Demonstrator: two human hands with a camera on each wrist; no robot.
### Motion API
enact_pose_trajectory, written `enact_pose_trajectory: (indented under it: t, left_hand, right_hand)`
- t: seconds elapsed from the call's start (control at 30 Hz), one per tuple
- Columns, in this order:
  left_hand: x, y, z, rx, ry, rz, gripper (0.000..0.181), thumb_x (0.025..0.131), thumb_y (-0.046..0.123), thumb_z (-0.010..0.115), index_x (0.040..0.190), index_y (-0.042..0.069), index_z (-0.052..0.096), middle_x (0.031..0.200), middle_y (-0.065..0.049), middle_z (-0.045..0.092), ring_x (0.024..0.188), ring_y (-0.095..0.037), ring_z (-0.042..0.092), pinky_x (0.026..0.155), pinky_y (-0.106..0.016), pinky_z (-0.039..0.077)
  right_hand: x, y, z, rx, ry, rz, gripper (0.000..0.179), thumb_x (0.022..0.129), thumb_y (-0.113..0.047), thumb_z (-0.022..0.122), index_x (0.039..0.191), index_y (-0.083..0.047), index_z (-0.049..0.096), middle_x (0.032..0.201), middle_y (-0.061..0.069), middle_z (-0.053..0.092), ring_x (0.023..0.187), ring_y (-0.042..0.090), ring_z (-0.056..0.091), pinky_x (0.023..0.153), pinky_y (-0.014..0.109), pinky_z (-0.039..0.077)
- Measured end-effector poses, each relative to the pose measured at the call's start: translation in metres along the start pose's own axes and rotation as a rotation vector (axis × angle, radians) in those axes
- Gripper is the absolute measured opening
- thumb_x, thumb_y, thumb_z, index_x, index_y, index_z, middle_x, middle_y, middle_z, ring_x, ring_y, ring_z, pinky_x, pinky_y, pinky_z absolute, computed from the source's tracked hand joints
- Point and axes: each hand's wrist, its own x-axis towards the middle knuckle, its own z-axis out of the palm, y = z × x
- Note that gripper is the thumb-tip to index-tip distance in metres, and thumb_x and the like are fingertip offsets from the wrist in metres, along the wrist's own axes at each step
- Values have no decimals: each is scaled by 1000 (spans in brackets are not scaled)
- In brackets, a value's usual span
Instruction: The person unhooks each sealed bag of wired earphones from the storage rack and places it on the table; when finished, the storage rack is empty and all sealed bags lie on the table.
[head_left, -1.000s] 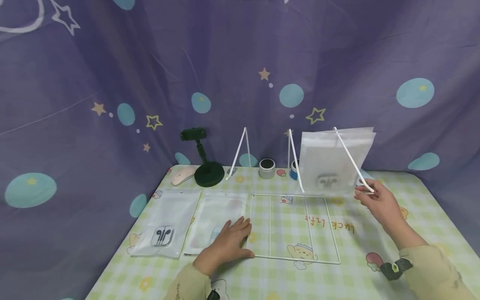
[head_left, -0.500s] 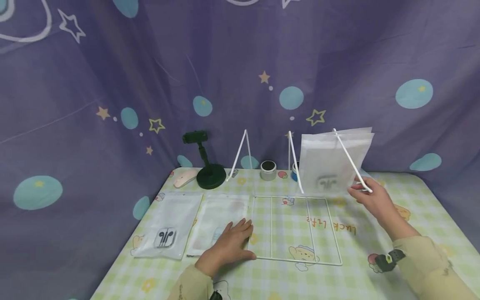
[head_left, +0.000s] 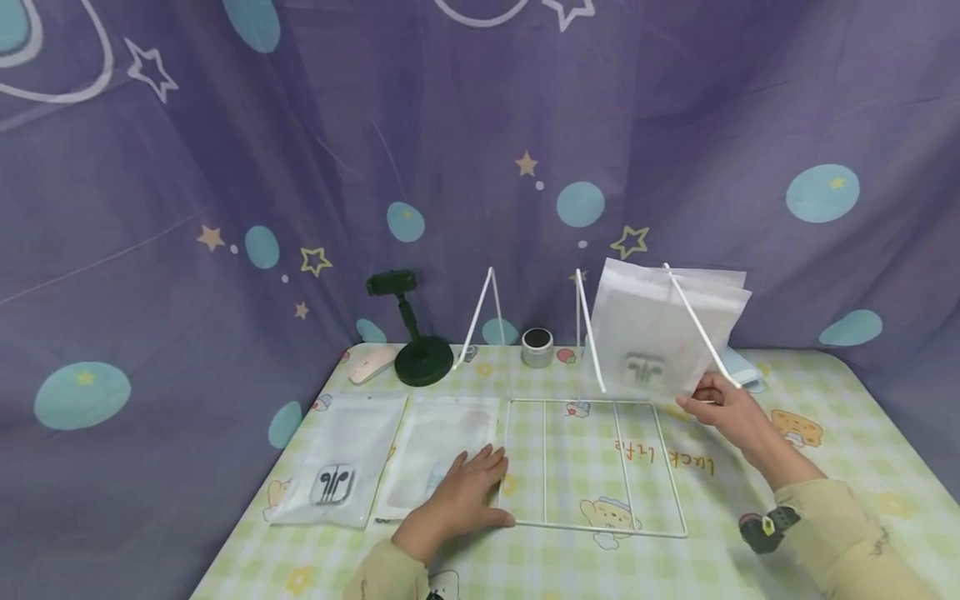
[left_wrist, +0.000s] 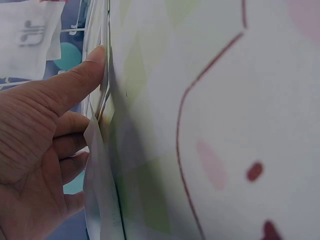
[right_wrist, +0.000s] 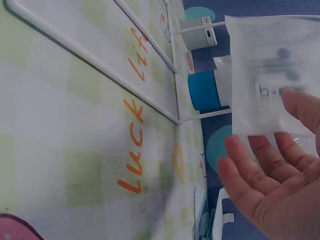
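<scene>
A white frosted zip bag [head_left: 637,333] showing a dark earphone print hangs on the rightmost prong of a white wire rack [head_left: 630,467]; at least one more bag hangs behind it. My right hand [head_left: 738,421] pinches its lower right corner, thumb in front and fingers behind, as the right wrist view shows. The bag tilts, its upper left corner raised. My left hand [head_left: 463,493] rests with spread fingers at the rack base's left side, partly over a flat white zip bag [head_left: 450,425]. Left of that lies another zip bag with an earphone print [head_left: 333,458].
A dark green phone stand [head_left: 422,360] and a pale pink mouse [head_left: 372,365] stand at the back left. A small white cylinder [head_left: 537,350] and a blue item [right_wrist: 204,91] are behind the rack. Two bare prongs [head_left: 591,333] jut toward me.
My right hand has moved left with the hanging bag's lower corner. The bag has swung left and tilted, its upper left corner rising. My left hand stays in place.
</scene>
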Motion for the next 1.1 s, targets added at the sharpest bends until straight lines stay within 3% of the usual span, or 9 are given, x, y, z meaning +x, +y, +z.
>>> enact_pose_trajectory:
  t: [0.07, 0.27, 0.37, 0.57, 0.7, 0.8, 0.97, 1.1]
  left_hand:
    - [0, 0, 0, 5, 3, 3, 87, 79, 53, 74, 144, 4, 46, 153, -12, 38, 143, -31, 30, 111, -60, 23]
    - [-1, 0, 1, 1, 13, 12, 86, 79, 53, 74, 144, 3, 47, 152, -13, 38, 142, -32, 31, 110, -60, 24]
    - [-1, -1, 2, -2, 13, 11, 86, 79, 53, 74, 144, 3, 47, 153, -12, 38, 143, -32, 30, 111, -60, 23]
    - [0, -3, 3, -5, 9, 3, 88, 78, 54, 74, 144, 4, 46, 154, -11, 37, 143, -30, 29, 112, -59, 23]
    - [1, -3, 3, -10, 9, -2, 90, 77, 55, 74, 145, 4, 46, 154, -10, 37, 143, -30, 29, 112, -59, 22]
    - [1, -3, 2, -19, 6, -3, 90, 77, 55, 74, 145, 4, 45, 154, -11, 36, 144, -30, 28, 112, -59, 22]
    - [1, -3, 1, -22, 6, 5, 89, 78, 54, 74, 145, 3, 45, 154, -12, 36, 143, -31, 29, 112, -60, 22]
    - [1, -3, 2, -26, 3, 3, 89, 78, 54, 73, 145, 3, 45, 154, -12, 36, 143, -31, 28, 112, -59, 22]
  right_hand:
    - [-1, 2, 2, -6, 0, -10, 40, 96, -33, 62, 111, 3, 53, 98, 13, 62, 87, 20, 59, 75, 38, 52]
    - [-4, 5, 7, 42, -3, -9, 46, 99, -28, 58, 121, 13, 55, 109, 18, 63, 87, 1, 57, 77, 28, 54]
    - [-5, 7, 7, 84, 3, -13, 45, 101, -26, 56, 118, 15, 57, 111, 12, 63, 89, -4, 56, 78, 25, 54]
    - [-12, 17, 2, 312, -45, -107, 42, 104, -19, 49, 128, 15, 50, 110, -16, 61, 99, -5, 59, 82, 38, 56]
    - [-17, 23, 0, 429, -76, -163, 28, 105, -15, 45, 122, 4, 56, 107, -9, 63, 100, 3, 63, 80, 39, 57]
    - [-22, 24, -2, 452, -75, -187, 24, 105, -15, 46, 120, 0, 57, 104, -4, 62, 99, 7, 65, 80, 39, 57]
    - [-32, 21, -7, 397, -75, -171, 26, 105, -19, 45, 127, -10, 56, 114, -15, 62, 97, 10, 69, 81, 32, 56]
    - [-41, 20, -10, 352, -81, -166, 26, 105, -19, 44, 127, -12, 57, 114, -14, 61, 97, 9, 68, 81, 32, 56]
